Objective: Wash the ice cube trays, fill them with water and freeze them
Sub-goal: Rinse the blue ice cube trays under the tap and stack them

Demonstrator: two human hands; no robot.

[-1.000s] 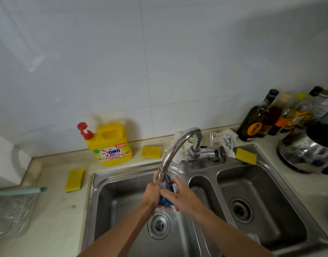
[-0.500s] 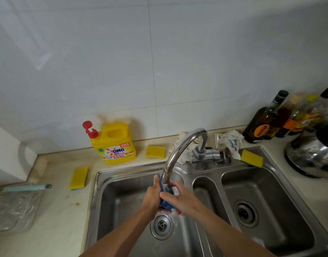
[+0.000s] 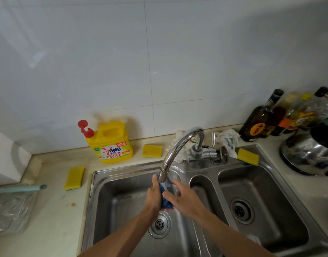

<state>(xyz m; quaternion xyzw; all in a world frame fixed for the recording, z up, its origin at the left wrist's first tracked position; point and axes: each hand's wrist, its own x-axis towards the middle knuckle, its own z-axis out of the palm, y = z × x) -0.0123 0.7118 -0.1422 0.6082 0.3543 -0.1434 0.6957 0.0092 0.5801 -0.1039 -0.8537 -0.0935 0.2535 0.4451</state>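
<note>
While both hands meet over the left basin of the sink (image 3: 96,184), they hold a blue ice cube tray (image 3: 166,201) upright between them, just below the mouth of the curved tap (image 3: 178,145). The left hand (image 3: 154,198) wraps its fingers round the tray's left side. The right hand (image 3: 184,199) pinches the right side, thumb on the blue plastic and fingers reaching up toward the spout. Most of the tray is hidden by the hands, and whether water is running is unclear.

Along the back edge of the worktop (image 3: 53,216) stands a yellow detergent jug (image 3: 111,143) with a red pump, with a yellow sponge (image 3: 152,150) just beside it. A second sponge (image 3: 74,177) lies near the sink's left rim, and a third (image 3: 248,156) sits on the back rim of the right basin. Dark bottles (image 3: 261,123) crowd the right back corner, next to a steel kettle (image 3: 307,153).
</note>
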